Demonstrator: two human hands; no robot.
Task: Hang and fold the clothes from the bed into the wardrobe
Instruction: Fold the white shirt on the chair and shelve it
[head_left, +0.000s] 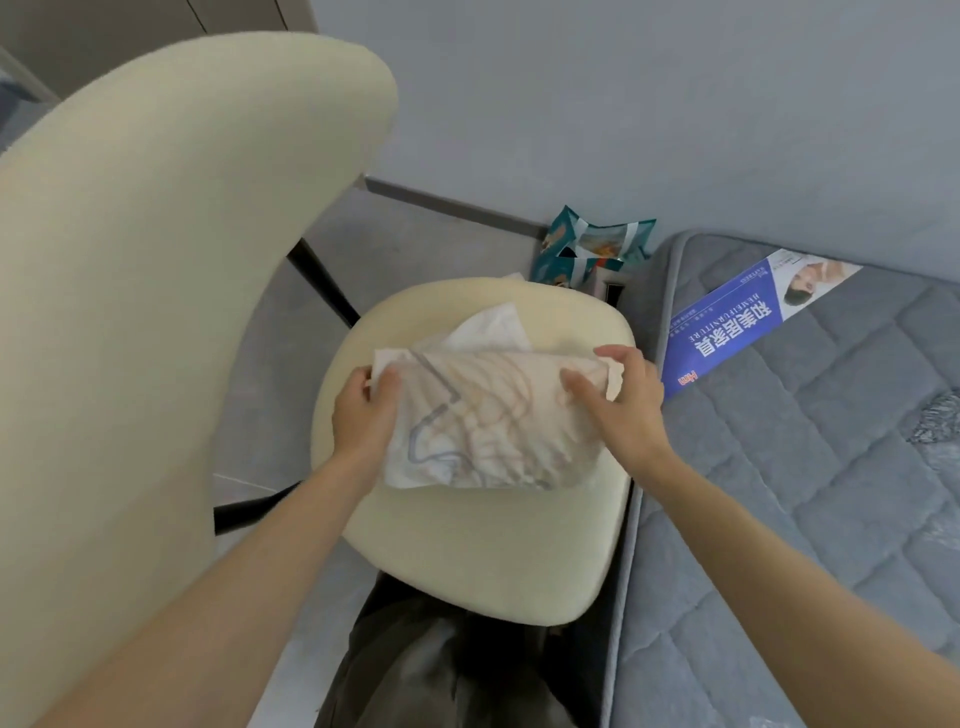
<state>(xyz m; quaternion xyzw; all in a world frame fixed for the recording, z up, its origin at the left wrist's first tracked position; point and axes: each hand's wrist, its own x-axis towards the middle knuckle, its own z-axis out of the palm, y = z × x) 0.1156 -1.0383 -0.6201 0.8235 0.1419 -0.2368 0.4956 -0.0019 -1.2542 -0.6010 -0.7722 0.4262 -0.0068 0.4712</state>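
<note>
A pale folded garment (488, 415), printed with thin grey and orange lines, is being held over the cream chair seat (483, 551), just beside the bed (805, 467). Whether its underside is resting on the seat or is being carried just clear of it cannot be told. Its left edge is being pinched by the left hand (363, 410), thumb on top and fingers tucked beneath. Its right edge is being grasped by the right hand (618, 400), thumb across the top and fingers curled round the far corner. A loose white flap is sticking out at the far side, towards the chair's front rim.

The step is being judged as the finishing of a fold before the bundle is carried off. For that to be done well, the loose flap is best being tucked under first, so that the shape is kept in transit. Both edges are better being supported from beneath than squeezed from above, since thin cloth is likely to sag in the middle and unfold. The bundle is best being kept level and lifted clear of the tall chair back (156, 260). No wardrobe is being clearly shown, so the route to it cannot be judged.
</note>
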